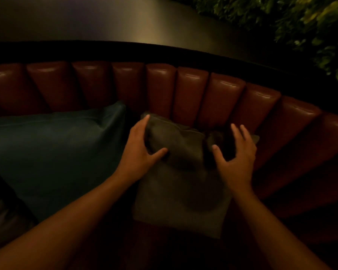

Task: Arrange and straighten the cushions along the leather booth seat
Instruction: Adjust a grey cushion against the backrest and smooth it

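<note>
Counts: 2 cushions, 1 large teal cushion (53, 149) at 9 o'clock, 1 smaller grey cushion (180, 193) at centre. 2 hands, left hand (140, 151) and right hand (235, 156), both on the grey one. Booth back (191, 92): roughly 11 leather panels visible, 9 to 3 o'clock; the ends are too dark to be sure. 1 plant mass (300, 26) at 1 o'clock.

Dim restaurant or lounge: curved channel-tufted red leather booth (193, 94), dark ledge (125, 20) at 12, foliage wall (300, 22) at 2.
</note>
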A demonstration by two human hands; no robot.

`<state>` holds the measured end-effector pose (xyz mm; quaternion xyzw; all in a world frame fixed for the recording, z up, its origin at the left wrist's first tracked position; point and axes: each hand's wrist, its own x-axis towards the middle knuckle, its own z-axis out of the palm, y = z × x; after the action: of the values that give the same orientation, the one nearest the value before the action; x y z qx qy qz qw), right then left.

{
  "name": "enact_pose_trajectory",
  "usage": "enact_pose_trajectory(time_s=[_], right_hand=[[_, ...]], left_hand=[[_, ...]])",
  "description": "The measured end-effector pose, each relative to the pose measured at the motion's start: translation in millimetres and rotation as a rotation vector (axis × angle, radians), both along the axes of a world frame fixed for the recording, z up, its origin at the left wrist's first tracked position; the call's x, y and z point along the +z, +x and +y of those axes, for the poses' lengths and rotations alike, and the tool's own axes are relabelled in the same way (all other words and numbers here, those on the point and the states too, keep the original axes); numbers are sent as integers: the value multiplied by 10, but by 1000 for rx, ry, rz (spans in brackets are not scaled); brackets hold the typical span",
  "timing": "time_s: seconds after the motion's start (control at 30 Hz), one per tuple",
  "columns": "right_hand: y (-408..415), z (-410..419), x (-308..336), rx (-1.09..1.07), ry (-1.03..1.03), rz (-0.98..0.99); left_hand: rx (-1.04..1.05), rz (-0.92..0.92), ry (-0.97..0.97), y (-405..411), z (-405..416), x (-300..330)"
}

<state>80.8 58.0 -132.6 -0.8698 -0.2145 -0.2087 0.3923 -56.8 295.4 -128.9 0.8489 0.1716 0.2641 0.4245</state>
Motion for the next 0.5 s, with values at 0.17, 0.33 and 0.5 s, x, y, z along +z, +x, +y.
enact_pose_trajectory(time_s=[0.17,0.33,0.5], right_hand=[[283,62,58,189,-640,196],[427,148,95,118,-887,278],[253,267,20,25,-863,206]], left_hand=[[-76,260,420,85,-89,27],[90,334,118,26,-245,-228],[128,423,-348,-176,-636,-741]])
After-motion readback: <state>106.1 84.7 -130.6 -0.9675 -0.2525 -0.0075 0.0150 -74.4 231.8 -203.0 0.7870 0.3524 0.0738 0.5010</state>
